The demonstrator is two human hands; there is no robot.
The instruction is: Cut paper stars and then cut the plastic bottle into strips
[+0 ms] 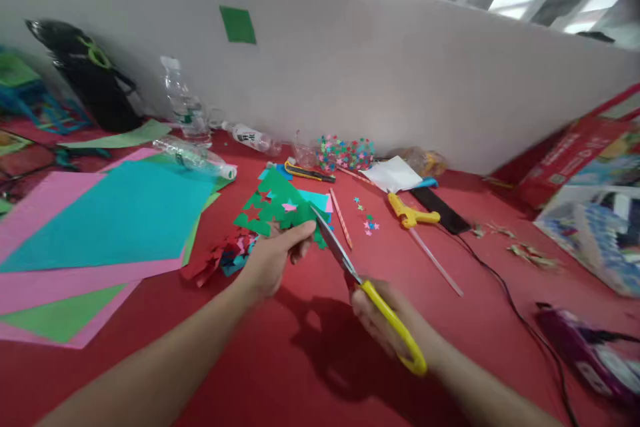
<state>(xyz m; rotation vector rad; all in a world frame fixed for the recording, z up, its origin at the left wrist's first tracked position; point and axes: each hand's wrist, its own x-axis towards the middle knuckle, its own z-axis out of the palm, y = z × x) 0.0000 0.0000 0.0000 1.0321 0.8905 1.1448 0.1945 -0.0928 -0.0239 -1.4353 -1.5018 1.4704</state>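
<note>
My left hand (273,257) pinches a green paper sheet (273,190) that has star-shaped holes cut through it. Yellow-handled scissors (393,327) are in my right hand (380,317), their blades pointing up and left to the sheet's right edge. Whether the blades are parted there I cannot tell. Beneath and beside the sheet lie red and blue paper scraps (215,257) with star cut-outs. Small coloured paper stars (367,219) are scattered to the right, near a striped paper straw (341,220).
Stacked coloured sheets (110,213) cover the left, with a plastic bottle (193,157) lying on them. A utility knife (310,175), a star-filled clear container (345,153) and a yellow glue gun (410,212) lie toward the wall. A black cord (505,287) runs along the right.
</note>
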